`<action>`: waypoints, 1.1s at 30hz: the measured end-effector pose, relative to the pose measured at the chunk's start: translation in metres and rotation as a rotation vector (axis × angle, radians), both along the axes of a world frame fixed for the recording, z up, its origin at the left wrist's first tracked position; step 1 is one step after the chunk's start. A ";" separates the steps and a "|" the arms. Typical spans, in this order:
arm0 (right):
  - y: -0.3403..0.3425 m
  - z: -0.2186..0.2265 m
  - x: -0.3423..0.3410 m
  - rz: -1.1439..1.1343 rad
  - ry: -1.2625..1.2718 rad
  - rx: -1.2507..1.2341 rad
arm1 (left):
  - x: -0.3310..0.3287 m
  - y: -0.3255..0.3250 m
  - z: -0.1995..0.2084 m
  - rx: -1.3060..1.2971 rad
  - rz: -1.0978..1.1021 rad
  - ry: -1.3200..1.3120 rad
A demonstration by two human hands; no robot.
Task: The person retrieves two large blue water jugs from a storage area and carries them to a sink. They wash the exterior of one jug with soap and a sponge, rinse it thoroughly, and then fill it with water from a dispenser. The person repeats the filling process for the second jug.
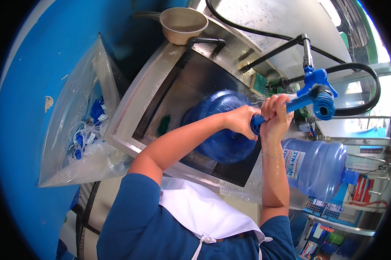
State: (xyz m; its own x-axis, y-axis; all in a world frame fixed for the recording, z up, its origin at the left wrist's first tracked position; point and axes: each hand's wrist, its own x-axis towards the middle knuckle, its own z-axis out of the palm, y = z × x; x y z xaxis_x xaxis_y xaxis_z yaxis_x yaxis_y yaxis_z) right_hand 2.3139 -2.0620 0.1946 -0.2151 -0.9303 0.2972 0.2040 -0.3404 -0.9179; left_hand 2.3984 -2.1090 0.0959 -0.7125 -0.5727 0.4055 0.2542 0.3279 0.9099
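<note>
White apron [208,210] nearest, over dark blue short sleeves; thin bracelet [271,157] on the right wrist. Left hand [242,121]: fingers closed round the neck of a blue translucent water jug [228,145]. Right hand [274,113]: fingers wrapped around a blue tube [298,102], its lower end at the jug's mouth; whether it goes inside, can't tell, hands cover it. Jug sits tilted in the steel sink [125,99], neck toward the right hand. Water spray shows just beyond the hands.

Step in hand looks like rinsing the jug. Next move seems to call for a firm left grip on the wet neck while the right lines the tube up with the mouth.

Right of the sink, a second water jug [319,167] lies sideways. Left, a clear plastic bag [67,145] hangs with blue bits inside. Farther: green-and-yellow sponge [259,83] near the sink's far edge, blue valve [319,80] joined to the tube, beige bowl [183,26] at the far corner, black hose [371,82] looping behind.
</note>
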 end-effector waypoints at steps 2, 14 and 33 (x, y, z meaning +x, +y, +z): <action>0.001 -0.003 0.003 -0.050 0.027 -0.134 | -0.001 0.004 -0.001 0.043 -0.015 0.081; -0.021 0.022 0.011 0.348 0.199 0.312 | 0.016 -0.010 -0.008 0.070 -0.151 -0.036; -0.027 0.035 0.010 0.376 0.300 0.199 | 0.017 -0.014 -0.003 0.134 -0.147 -0.012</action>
